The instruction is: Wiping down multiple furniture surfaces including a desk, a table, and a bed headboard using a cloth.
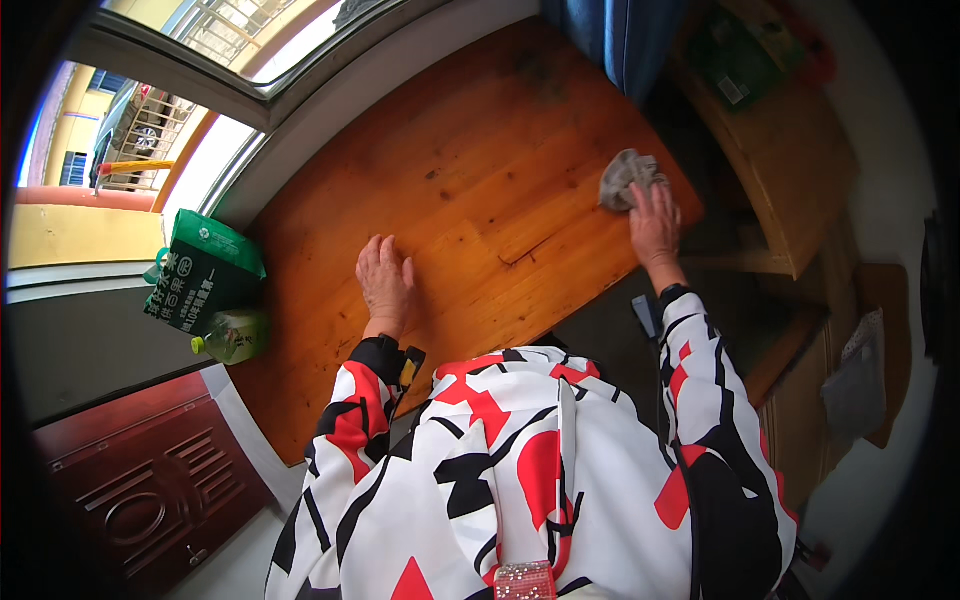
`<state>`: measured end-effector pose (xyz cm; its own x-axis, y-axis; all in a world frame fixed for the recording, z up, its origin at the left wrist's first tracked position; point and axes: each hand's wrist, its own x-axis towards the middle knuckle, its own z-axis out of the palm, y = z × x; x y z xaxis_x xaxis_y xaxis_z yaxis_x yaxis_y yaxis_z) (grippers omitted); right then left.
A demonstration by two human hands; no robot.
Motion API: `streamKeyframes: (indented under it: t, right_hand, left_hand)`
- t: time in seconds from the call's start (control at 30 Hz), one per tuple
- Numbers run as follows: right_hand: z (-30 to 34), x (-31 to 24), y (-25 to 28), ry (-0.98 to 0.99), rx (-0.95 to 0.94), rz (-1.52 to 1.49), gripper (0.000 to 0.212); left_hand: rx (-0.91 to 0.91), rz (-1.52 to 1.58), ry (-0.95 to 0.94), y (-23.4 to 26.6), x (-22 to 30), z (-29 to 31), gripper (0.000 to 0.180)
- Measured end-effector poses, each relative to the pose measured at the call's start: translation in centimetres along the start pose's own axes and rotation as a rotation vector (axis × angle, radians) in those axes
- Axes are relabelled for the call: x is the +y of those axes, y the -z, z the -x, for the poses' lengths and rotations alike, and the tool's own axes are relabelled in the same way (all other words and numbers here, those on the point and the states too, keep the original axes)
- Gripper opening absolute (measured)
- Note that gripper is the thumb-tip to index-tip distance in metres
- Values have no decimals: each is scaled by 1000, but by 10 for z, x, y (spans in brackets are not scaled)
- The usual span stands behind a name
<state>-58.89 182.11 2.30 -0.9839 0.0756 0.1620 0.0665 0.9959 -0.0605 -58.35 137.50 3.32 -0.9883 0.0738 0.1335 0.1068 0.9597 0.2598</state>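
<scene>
A brown wooden tabletop (450,190) stretches out in front of me. Near its right end lies a crumpled grey cloth (622,178). My right hand (655,222) has its fingers on this cloth and grips its near side; part of the cloth bunches out beyond the fingertips. Over the left part of the wood, my left hand (385,280) rests palm down, fingers stretched out, holding nothing.
At the table's left end stand a green bag (205,270) and a clear bottle (235,338) with a yellow-green cap. A window frame (270,105) runs along the far left edge. Blue curtain (625,45) hangs at the back; wooden shelves (790,180) stand to the right.
</scene>
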Motion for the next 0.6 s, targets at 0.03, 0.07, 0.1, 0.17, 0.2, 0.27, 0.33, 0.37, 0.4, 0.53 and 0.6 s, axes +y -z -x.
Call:
streamKeyframes:
  t: [0.03,0.07,0.1,0.17,0.2,0.27,0.33,0.37,0.4,0.53,0.6]
  right_hand:
    - [-19,21,-2,-83,15,20,43]
    - [-40,35,0,-164,28,46,42]
    - [-55,39,-4,-155,26,46,42]
    - [-83,24,-13,-310,-41,101,42]
    - [-87,7,-18,-231,6,153,42]
    - [-92,-41,-8,-18,-136,-21,46]
    - [-81,-95,-16,337,-141,-215,50]
    - [-80,-126,-13,472,-282,-349,52]
    - [-73,-151,-24,634,-221,-439,47]
    - [-138,-227,-39,915,-170,-624,30]
    - [-192,-243,-47,899,-189,-510,30]
  left_hand:
    - [26,-35,33,-8,-1,-7,49]
    - [26,-35,40,-16,0,-15,49]
    - [42,-57,68,-23,1,-20,51]
    - [56,-92,106,-35,1,-25,53]
    - [21,-107,142,-39,1,-23,54]
    - [-21,-134,191,-27,6,-24,56]
    - [8,-178,189,-30,14,-26,56]
    - [-8,-156,196,-26,17,-28,57]
    - [-9,-156,203,-23,21,-30,57]
    - [-68,-131,270,-7,27,-35,60]
    - [-103,-94,274,-4,32,-37,61]
